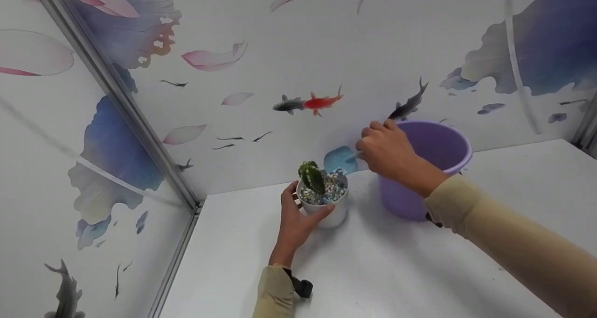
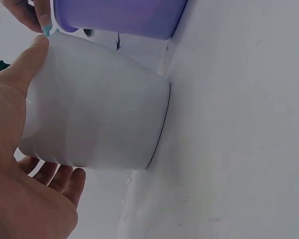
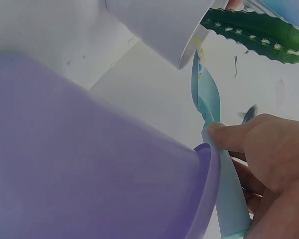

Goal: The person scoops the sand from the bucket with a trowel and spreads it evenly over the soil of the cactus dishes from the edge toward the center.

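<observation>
A green cactus (image 1: 311, 177) stands in a white flowerpot (image 1: 332, 219) filled with small multicoloured pebbles (image 1: 329, 191). My left hand (image 1: 301, 217) grips the pot from the left, thumb at the near side close to the rim and fingers round the far side. In the left wrist view the white pot (image 2: 99, 107) rests on the table with that hand about it. My right hand (image 1: 389, 148) holds a light-blue trowel (image 3: 226, 184) by its handle. The trowel's blade (image 1: 340, 159) tilts over the pot's right rim, with several pebbles at its tip.
A purple bucket (image 1: 406, 194) stands right of the pot, its rim close under my right forearm. The white tabletop (image 1: 373, 271) meets a wall panel (image 1: 280, 159) painted with fish and petals. A metal corner post (image 1: 140, 131) rises at the left.
</observation>
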Available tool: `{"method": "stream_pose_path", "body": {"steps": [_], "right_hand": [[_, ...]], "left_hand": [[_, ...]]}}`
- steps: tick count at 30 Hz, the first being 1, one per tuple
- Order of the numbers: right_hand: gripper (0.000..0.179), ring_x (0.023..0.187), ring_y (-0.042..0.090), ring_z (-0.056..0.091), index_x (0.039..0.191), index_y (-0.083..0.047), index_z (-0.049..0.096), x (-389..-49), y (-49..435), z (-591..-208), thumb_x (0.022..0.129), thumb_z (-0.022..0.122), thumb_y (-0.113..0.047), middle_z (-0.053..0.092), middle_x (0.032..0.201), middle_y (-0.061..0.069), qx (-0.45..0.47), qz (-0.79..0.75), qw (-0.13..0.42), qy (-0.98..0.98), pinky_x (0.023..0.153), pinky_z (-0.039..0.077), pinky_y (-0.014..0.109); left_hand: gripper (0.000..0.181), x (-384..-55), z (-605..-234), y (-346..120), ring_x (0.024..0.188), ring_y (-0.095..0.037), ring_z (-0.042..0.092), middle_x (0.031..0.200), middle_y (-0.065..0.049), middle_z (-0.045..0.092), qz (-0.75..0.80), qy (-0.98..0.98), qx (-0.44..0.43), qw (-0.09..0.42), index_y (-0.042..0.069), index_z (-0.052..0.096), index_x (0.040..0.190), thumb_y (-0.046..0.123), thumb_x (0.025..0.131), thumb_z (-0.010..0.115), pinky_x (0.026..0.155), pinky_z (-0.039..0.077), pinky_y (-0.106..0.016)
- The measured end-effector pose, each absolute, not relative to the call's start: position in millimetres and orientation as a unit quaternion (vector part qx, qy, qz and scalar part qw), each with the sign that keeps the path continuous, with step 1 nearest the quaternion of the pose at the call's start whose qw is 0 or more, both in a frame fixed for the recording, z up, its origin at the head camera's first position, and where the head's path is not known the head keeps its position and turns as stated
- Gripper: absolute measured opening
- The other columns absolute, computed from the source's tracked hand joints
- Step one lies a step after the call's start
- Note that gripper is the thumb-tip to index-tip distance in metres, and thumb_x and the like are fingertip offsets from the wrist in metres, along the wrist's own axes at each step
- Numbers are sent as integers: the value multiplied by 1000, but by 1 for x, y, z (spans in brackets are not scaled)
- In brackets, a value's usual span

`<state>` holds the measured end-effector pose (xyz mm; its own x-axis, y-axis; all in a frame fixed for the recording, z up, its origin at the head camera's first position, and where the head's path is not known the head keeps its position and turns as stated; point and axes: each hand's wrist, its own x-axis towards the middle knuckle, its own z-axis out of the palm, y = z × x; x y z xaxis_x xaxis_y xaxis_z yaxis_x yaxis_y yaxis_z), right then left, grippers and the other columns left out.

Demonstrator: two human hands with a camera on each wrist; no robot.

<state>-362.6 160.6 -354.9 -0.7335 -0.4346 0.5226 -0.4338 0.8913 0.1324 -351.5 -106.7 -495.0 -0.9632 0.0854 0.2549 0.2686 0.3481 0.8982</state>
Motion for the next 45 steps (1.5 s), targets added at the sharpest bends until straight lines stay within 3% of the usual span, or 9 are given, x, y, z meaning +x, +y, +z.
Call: {"method": "stream_pose_path", "body": {"steps": [8,18,27,37,45], "right_hand": [[14,100,35,62,105,-9,86,-363,155,-361,92,87,-13,78,105,13,225,15,288,-931,90,47,49],[12,96,33,61,100,-7,85,-361,150,-371,89,90,-11,76,100,13,220,24,347,-911,85,47,46],[16,98,33,62,103,-8,86,-360,152,-374,88,91,-11,77,104,13,217,35,357,-908,86,48,46],[17,102,35,62,107,-7,85,-356,158,-372,91,88,-11,77,108,14,222,47,348,-909,90,50,47],[15,101,35,62,106,-5,83,-351,172,-370,91,86,-9,75,103,15,225,59,376,-897,87,48,48]], "left_hand": [[116,-352,-497,-108,149,-23,43,168,-4,35,-559,-819,-104,72,19,27,167,57,80,93,126,44,-50],[113,-353,-499,-111,148,-24,44,169,-5,35,-554,-821,-118,75,18,25,169,56,85,90,124,46,-51],[112,-352,-498,-114,150,-26,45,171,-7,36,-547,-826,-120,71,16,26,171,56,87,88,123,47,-51],[110,-353,-496,-117,155,-28,45,176,-6,35,-545,-827,-120,66,23,28,172,57,87,88,124,47,-50],[108,-355,-496,-119,159,-28,43,176,-7,36,-562,-815,-129,59,23,26,170,53,88,89,126,46,-48]]}}
